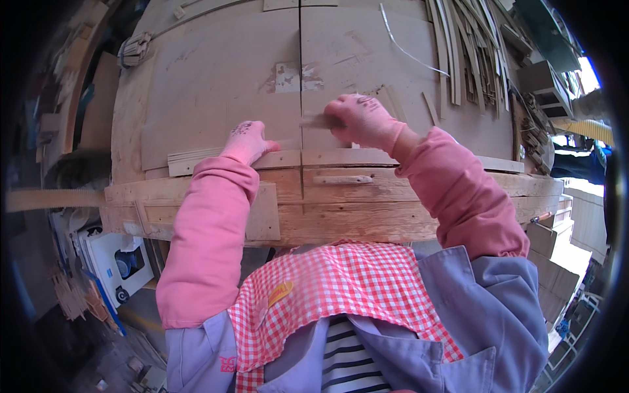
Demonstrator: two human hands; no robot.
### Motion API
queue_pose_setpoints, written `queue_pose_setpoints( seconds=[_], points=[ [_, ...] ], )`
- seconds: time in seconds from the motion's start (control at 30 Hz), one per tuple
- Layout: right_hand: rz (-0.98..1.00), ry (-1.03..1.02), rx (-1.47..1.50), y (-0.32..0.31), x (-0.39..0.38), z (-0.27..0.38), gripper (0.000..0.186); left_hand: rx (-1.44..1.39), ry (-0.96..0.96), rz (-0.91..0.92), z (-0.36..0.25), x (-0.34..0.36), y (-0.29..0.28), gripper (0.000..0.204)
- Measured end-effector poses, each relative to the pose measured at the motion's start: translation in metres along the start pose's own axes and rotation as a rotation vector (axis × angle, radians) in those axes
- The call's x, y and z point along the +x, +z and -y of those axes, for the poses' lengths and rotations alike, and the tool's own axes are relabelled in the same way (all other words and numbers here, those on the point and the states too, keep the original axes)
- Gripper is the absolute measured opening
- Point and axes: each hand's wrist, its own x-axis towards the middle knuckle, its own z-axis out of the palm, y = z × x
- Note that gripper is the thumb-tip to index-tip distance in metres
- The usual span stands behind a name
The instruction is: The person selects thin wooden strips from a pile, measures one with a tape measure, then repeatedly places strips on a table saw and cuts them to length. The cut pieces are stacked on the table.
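My left hand [247, 141], in a pink glove, rests on the worktop beside the front wooden fence strip [216, 158]. Its thumb stretches out to the right, apart from the fingers, and I see nothing gripped in it. Farther right, my right hand [367, 121], gloved in pink too, is closed round a brownish, flat-looking object [320, 121] that points left across the dark slot [301, 78]. Motion smears this object, so its kind cannot be made out. Pale, blurred wood lies on the worktop between the hands.
The worn brown worktop [209, 78] has a thick timber front edge [354, 219]. Several long thin wood strips [465, 52] lie at the far right, near a curved white strip [400, 46]. A bundle of short sticks [135, 49] sits far left. A wooden handle [343, 179] lies along the front edge.
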Motion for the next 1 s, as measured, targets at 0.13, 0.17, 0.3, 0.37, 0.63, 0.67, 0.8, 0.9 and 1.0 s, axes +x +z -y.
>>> queue_pose_setpoints(
  seconds=[0.13, 0.17, 0.3, 0.37, 0.63, 0.67, 0.8, 0.9, 1.0],
  points=[
    [-0.375, 0.285, 0.213, -0.023, -0.038, -0.036, 0.033, 0.012, -0.003, -0.025, 0.002, 0.001, 0.004, 0.062],
    [-0.429, 0.437, 0.143, -0.027, -0.049, -0.049, 0.035, 0.012, 0.002, -0.042, 0.002, 0.001, 0.006, 0.061],
    [-0.296, 0.823, 0.234, -0.028, -0.085, -0.093, 0.040, 0.017, 0.019, -0.040, 0.006, 0.004, 0.008, 0.057],
    [-0.327, 0.778, 0.223, -0.018, -0.089, -0.103, 0.037, 0.017, 0.018, -0.054, 0.006, 0.005, 0.009, 0.056],
    [-0.324, 0.705, 0.162, -0.012, -0.081, -0.110, 0.032, 0.012, 0.036, -0.087, 0.008, 0.005, 0.012, 0.055],
    [-0.311, 0.690, 0.171, -0.013, -0.080, -0.110, 0.032, 0.025, 0.032, -0.068, 0.008, 0.006, 0.011, 0.056],
    [-0.261, 0.625, 0.238, -0.016, -0.079, -0.111, 0.031, 0.050, 0.023, -0.061, 0.006, 0.005, 0.008, 0.060],
    [-0.277, 0.657, 0.546, -0.015, -0.082, -0.113, 0.033, 0.038, 0.004, -0.044, 0.004, 0.004, 0.007, 0.063],
    [-0.179, 0.817, 0.636, -0.016, -0.082, -0.119, 0.044, 0.035, 0.002, -0.035, 0.003, 0.004, 0.006, 0.065]
  ],
)
